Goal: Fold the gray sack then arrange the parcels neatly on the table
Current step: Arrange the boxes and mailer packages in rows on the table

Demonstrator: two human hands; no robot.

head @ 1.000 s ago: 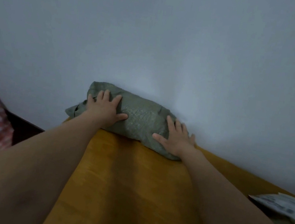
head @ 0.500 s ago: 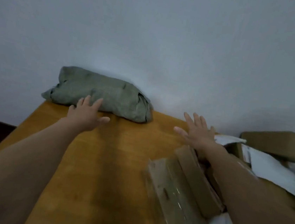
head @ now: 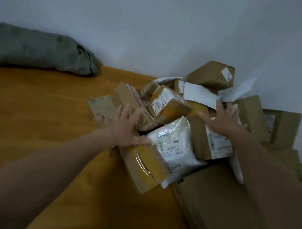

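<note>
The gray sack (head: 39, 50) lies folded up against the wall at the far left. The parcels (head: 182, 133), brown boxes and white bags, sit in a messy heap on the right.

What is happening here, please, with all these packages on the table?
A person is sorting a jumbled pile of parcels on a wooden table. The left hand and right hand both reach onto the pile, open. The folded gray sack lies apart, against the wall.
</note>
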